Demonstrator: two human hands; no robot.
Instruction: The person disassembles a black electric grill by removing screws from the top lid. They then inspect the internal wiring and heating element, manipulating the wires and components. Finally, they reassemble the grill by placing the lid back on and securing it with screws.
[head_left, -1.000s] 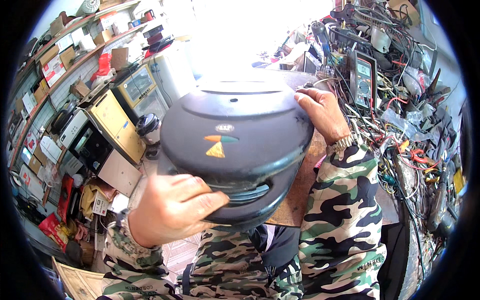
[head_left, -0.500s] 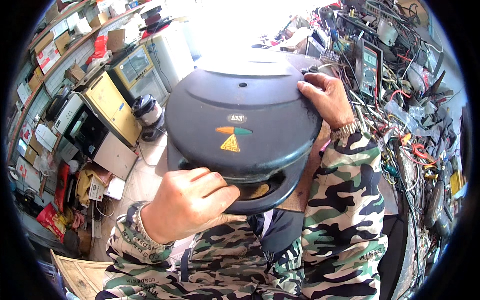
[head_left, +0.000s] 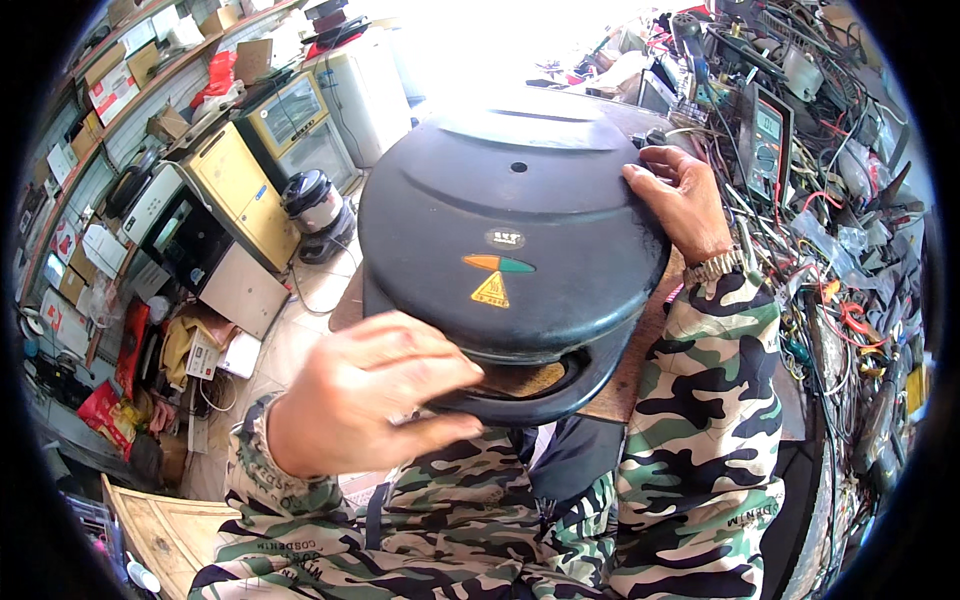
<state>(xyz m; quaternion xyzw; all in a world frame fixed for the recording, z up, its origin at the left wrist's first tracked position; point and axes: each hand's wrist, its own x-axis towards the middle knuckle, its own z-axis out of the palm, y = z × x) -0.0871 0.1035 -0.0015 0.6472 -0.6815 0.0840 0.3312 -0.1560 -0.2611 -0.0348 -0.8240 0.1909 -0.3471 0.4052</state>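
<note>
A round black electric griddle (head_left: 440,230) with a lid rests before me, its looped front handle (head_left: 540,405) toward my body. The lid carries a yellow triangular warning label and an orange-green oval. Just left of that handle is my left hand (head_left: 365,400), blurred, its thumb apart from the fingers and nothing seen between them. At the far right rim, my right hand (head_left: 685,205) grips the griddle's edge with thumb and bent fingers, beside a small black part (head_left: 652,138). What its fingertips press underneath is hidden.
Tangled cables and a multimeter (head_left: 765,145) crowd the bench at right. A brown board (head_left: 612,400) lies under the griddle. On the left floor stand a rice cooker (head_left: 312,202), a yellow cabinet (head_left: 238,195) and a black-fronted oven (head_left: 185,235). Shelves of boxes line the left wall.
My left hand has let go of the griddle's front handle, its thumb now spread from the fingers. The right hand keeps its place on the rim. The whole view has shifted slightly.
</note>
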